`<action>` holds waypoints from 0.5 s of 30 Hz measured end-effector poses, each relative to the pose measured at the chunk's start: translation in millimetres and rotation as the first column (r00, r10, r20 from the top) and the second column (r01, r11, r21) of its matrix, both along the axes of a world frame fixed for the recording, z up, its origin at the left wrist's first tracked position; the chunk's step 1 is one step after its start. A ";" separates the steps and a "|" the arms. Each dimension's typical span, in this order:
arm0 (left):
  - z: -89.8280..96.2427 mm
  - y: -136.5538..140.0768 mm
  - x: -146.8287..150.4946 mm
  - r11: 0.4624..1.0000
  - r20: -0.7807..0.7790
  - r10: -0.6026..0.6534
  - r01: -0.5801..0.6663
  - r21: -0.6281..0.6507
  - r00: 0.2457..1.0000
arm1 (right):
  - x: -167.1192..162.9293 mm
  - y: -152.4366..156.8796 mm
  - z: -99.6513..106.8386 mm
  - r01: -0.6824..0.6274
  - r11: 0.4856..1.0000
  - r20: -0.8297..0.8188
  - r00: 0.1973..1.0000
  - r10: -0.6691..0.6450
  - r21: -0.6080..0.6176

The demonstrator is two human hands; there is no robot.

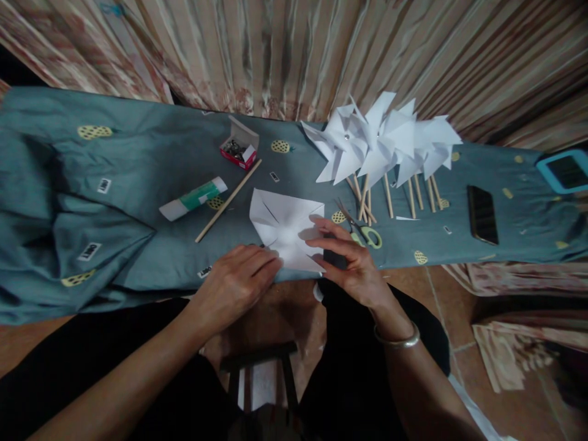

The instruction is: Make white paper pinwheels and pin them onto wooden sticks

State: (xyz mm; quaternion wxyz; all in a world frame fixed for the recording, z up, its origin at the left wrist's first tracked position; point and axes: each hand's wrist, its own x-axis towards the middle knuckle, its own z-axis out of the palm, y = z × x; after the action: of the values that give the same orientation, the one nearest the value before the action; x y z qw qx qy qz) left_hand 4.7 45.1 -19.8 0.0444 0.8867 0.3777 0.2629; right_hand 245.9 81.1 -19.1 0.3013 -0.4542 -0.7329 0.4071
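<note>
A square sheet of white paper [287, 214] with slits running in from its corners lies near the front edge of the cloth-covered table. My left hand [239, 275] is closed at the paper's lower left corner, its fingers together and their tips partly hidden. On the right side of the sheet, my right hand [351, 260] has its fingers spread, with the fingertips over the paper and the thumb near the lower right corner. Just beyond that hand lie scissors [367, 236] with light green handles. A wooden stick [227, 201] rests left of the paper.
A green-and-white tube [197, 197] lies at left, near an open red box [239, 150] of small metal pieces. Several white paper pinwheels [381, 138] on sticks are piled at back right. A dark phone [482, 214] and a blue-framed device [567, 170] lie far right.
</note>
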 end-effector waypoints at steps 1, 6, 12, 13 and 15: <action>-0.2 -1.0 0.0 1.000 -0.002 -0.008 0.008 -0.009 1.000 | -0.5 -0.4 1.1 -0.016 1.000 -0.007 1.000 0.015 -0.014; -1.7 -2.4 2.1 0.999 -0.010 -0.014 0.013 -0.033 1.000 | -6.4 -0.5 1.3 -0.034 0.999 -0.017 0.999 0.033 -0.027; -3.0 -2.5 5.5 0.999 -0.005 0.015 -0.015 -0.037 1.000 | -19.5 2.8 -5.1 0.033 0.996 0.055 0.998 -0.038 0.078; -3.8 -2.8 5.8 0.999 0.005 0.022 -0.022 -0.026 1.000 | -21.6 3.5 -6.0 0.052 0.994 0.073 0.996 -0.059 0.096; -5.4 -3.5 6.3 1.000 0.015 0.021 -0.021 -0.016 1.000 | -25.4 4.7 -7.3 0.094 0.987 0.103 0.989 -0.108 0.128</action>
State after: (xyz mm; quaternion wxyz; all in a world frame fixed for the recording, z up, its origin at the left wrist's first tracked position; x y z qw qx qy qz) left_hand 11.0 41.6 -25.3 0.0516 0.8803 0.3886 0.2671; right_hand 220.4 85.8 -26.5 0.3082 -0.4931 -0.7480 0.3200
